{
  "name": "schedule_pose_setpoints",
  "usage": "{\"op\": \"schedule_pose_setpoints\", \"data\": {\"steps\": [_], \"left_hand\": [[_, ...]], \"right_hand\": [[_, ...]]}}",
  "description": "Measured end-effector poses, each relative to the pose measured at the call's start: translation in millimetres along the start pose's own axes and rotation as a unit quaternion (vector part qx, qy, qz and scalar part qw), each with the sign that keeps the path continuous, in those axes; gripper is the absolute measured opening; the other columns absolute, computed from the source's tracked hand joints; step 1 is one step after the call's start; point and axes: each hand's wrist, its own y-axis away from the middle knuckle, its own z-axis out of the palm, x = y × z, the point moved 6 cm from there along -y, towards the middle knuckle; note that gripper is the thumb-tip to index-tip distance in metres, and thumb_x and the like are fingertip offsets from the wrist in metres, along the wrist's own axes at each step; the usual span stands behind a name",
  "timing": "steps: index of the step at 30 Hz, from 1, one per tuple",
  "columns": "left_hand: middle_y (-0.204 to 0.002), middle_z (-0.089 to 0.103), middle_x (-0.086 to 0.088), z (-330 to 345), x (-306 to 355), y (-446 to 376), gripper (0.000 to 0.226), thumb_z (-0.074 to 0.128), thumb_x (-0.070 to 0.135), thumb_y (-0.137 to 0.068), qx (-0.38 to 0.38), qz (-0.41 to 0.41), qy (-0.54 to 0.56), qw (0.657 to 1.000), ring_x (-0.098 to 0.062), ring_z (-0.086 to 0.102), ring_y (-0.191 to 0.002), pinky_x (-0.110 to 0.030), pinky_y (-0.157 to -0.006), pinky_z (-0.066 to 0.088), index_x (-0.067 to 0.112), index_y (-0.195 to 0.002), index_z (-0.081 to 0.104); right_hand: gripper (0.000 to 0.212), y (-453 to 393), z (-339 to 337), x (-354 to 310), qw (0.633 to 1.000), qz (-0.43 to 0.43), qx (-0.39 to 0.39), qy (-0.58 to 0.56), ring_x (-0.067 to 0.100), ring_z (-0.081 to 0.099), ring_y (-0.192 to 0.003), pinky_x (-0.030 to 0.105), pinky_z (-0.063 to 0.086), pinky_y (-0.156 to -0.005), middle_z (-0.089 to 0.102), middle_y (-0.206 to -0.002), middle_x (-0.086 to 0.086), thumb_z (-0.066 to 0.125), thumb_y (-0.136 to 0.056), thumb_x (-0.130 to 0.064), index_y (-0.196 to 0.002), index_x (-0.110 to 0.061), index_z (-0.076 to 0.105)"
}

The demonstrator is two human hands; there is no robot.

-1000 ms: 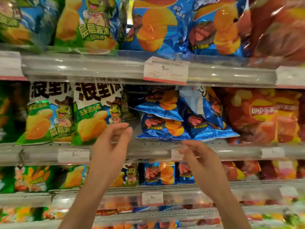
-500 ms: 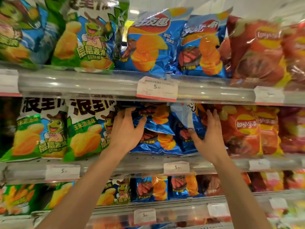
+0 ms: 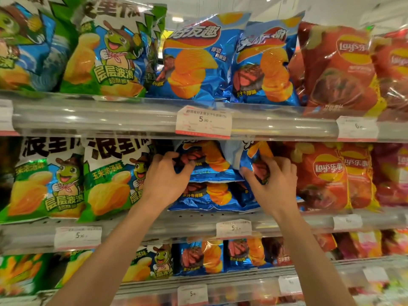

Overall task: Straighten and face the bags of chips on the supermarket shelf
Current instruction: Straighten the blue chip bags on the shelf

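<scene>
Middle shelf (image 3: 154, 224), front edge, central section. The left hand (image 3: 164, 181) grips an upper blue chip bag (image 3: 209, 160) with curled fingers; the right hand (image 3: 272, 180) pinches a tilted blue bag (image 3: 254, 155) beside it. A third blue bag (image 3: 212, 196) lies flat beneath. Green bags (image 3: 106, 182) stand to the left, red bags (image 3: 324, 175) to the right.
</scene>
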Motion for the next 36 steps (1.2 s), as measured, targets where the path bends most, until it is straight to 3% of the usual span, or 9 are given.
{"op": "schedule_pose_setpoints", "data": {"steps": [5,9,13,20,24,27,29,32,36], "left_hand": [[-0.143,0.051,-0.013,10.9,-5.6,-9.8,0.068,0.054,0.057,-0.094,-0.05,-0.045,0.04,0.997,-0.036,0.052,-0.128,-0.041,-0.102,0.044,0.024,-0.15,0.035],[-0.141,0.057,-0.003,15.7,-2.8,-10.4,0.064,0.057,0.051,-0.096,-0.063,-0.052,0.117,0.99,-0.027,0.056,-0.126,-0.029,-0.092,0.043,0.03,-0.152,0.034],[-0.13,0.056,0.006,11.4,2.2,-2.8,0.059,0.066,0.039,-0.095,-0.05,-0.007,0.161,0.986,-0.008,0.051,-0.114,-0.022,-0.09,0.037,0.031,-0.148,0.041],[-0.128,0.061,0.011,-0.3,-14.7,13.1,0.054,0.073,0.032,-0.09,-0.028,0.007,0.228,0.973,-0.009,0.059,-0.119,-0.035,-0.107,0.047,0.033,-0.139,0.051],[-0.121,0.064,0.016,-12.5,-22.5,26.4,0.053,0.074,0.028,-0.089,-0.015,0.001,0.253,0.967,-0.006,0.063,-0.112,-0.029,-0.1,0.051,0.036,-0.137,0.053],[-0.118,0.064,0.021,-21.1,-26.1,35.8,0.052,0.075,0.028,-0.088,-0.009,0.002,0.26,0.965,-0.003,0.064,-0.108,-0.025,-0.095,0.051,0.037,-0.135,0.054],[-0.119,0.063,0.022,-25.8,-27.5,43.0,0.052,0.076,0.026,-0.088,-0.006,0.009,0.267,0.963,0.0,0.064,-0.107,-0.023,-0.093,0.052,0.036,-0.134,0.055],[-0.12,0.062,0.021,-32.1,-32.2,52.9,0.055,0.077,0.021,-0.087,-0.001,0.018,0.276,0.961,0.009,0.063,-0.102,-0.01,-0.083,0.051,0.033,-0.135,0.055],[-0.124,0.06,0.02,-43.0,-37.1,54.9,0.076,0.081,0.025,-0.081,-0.037,0.019,0.29,0.956,0.008,0.064,-0.102,-0.01,-0.08,0.052,0.037,-0.145,0.042]], "right_hand": [[0.085,-12.6,6.3,10.3,0.993,0.017,-0.086,-0.075,0.03,0.026,-0.147,0.057,0.02,-0.119,0.036,-0.156,0.011,0.045,-0.08,-0.076,-0.146,-0.022,0.043],[0.079,-6.2,11.7,10.4,0.994,0.041,-0.068,-0.075,0.031,0.044,-0.135,0.058,0.036,-0.109,0.048,-0.147,0.009,0.05,-0.085,-0.069,-0.146,-0.019,0.041],[0.076,-7.4,7.4,9.4,0.995,0.099,-0.006,-0.02,0.041,0.044,-0.13,0.059,0.038,-0.106,0.048,-0.141,0.018,0.063,-0.086,-0.061,-0.138,-0.009,0.047],[0.083,-9.6,7.9,-0.5,0.995,0.095,-0.028,0.004,0.041,0.036,-0.138,0.056,0.031,-0.112,0.042,-0.149,0.02,0.049,-0.082,-0.074,-0.135,-0.011,0.052],[0.049,6.6,-9.4,-29.6,0.997,0.041,0.01,-0.068,0.028,0.052,-0.115,0.039,0.044,-0.092,0.06,-0.121,0.008,0.063,-0.092,-0.05,-0.122,-0.011,0.063],[0.047,14.9,6.2,-58.2,0.969,0.076,-0.123,-0.199,0.003,0.064,-0.087,0.024,0.052,-0.074,0.069,-0.096,-0.011,0.059,-0.094,-0.054,-0.119,-0.015,0.067],[0.06,19.7,23.7,-71.7,0.936,0.121,-0.205,-0.26,0.002,0.066,-0.093,0.028,0.054,-0.084,0.071,-0.102,-0.012,0.055,-0.09,-0.065,-0.129,-0.02,0.062],[0.07,22.8,35.3,-87.2,0.924,0.139,-0.238,-0.266,0.007,0.066,-0.099,0.031,0.053,-0.091,0.071,-0.106,-0.01,0.053,-0.086,-0.072,-0.135,-0.021,0.056],[0.036,31.6,32.9,-95.0,0.914,0.15,-0.229,-0.299,0.003,0.066,-0.093,0.022,0.053,-0.082,0.07,-0.098,-0.014,0.062,-0.094,-0.047,-0.122,-0.023,0.062]]}}
